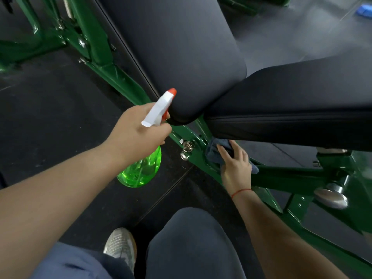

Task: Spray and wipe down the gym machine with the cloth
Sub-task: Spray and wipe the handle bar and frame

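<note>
Dark rubber gym floor [60, 117] | left hand [138, 129] clamped on spray bottle [141, 168], nozzle toward pad [181, 57] | right hand [235, 166] presses cloth [213, 152] on green frame [291, 174] under seat | step: wiping frame | next, likely: spray, wipe pads.

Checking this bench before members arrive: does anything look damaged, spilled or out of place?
Nothing stands out. The black pads look intact, the green frame shows no visible damage, and no puddle shows on the floor. The left hand holds the spray bottle; the right hand presses the cloth on the frame.
</note>
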Tool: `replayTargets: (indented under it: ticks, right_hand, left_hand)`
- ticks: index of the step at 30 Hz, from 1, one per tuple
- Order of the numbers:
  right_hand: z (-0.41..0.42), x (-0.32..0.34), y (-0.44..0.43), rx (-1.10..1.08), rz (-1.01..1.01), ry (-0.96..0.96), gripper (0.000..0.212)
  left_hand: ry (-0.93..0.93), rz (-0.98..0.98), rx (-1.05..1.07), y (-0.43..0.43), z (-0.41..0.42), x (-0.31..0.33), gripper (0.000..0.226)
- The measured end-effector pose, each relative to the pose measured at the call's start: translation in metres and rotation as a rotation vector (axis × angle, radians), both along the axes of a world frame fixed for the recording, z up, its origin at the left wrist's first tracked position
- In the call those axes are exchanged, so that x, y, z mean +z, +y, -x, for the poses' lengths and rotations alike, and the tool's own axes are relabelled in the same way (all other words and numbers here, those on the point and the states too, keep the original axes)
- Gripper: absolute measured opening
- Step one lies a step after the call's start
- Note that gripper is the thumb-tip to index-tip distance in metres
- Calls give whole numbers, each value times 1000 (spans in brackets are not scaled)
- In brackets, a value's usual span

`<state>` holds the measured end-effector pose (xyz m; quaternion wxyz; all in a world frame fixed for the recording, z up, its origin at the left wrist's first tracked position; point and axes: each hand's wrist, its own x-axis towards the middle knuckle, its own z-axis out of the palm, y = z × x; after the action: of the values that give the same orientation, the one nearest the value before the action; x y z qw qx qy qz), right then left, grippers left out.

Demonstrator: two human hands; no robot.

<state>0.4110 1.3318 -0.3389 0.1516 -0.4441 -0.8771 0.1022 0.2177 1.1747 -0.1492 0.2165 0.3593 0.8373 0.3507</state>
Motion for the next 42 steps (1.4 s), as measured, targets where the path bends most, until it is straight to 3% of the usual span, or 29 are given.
replayTargets:
  ticks: [4, 9, 12, 15, 18, 22, 26, 28, 31, 36, 40, 42]
  right_hand:
    - [39, 21, 0, -9, -21, -47, 60]
    - [83, 32, 7, 17, 69, -82, 66]
    - [63, 18, -2, 95, 18, -62, 73]
    - [21, -4, -11, 82, -44, -54, 67]
    - [-6, -16, -19, 1, 10, 6, 63]
    - [28, 7, -4, -197, 71, 70, 46]
    - [79, 43, 23, -400, 259, -18, 30]
    - [86, 51, 32, -396, 336, -74, 31]
    - [81, 47, 33, -385, 287, -93, 32]
    - [39, 21, 24, -569, 333, 198, 46]
    - [4, -1, 3, -472, 259, 52, 57]
    - [-1, -4, -6, -417, 234, -14, 57]
  left_hand:
    - [75, -76, -3, 4, -2, 5, 42]
    - [66, -124, 11, 10, -3, 1, 32]
    - [83, -134, -5, 13, -1, -3, 31]
    - [146, -135, -39, 14, 2, -6, 17]
    - [156, -117, -73, 13, 6, -9, 23]
    - [140, -27, -136, 13, 9, -12, 53]
    - [167, 31, -181, 15, 8, -15, 49]
    - [187, 46, -201, 16, 8, -16, 52]
    - [161, 42, -199, 15, 10, -19, 64]
    - [195, 72, -216, 12, 12, -18, 61]
    - [212, 78, -239, 8, 13, -18, 54]
    - [222, 65, -230, 5, 14, -18, 61]
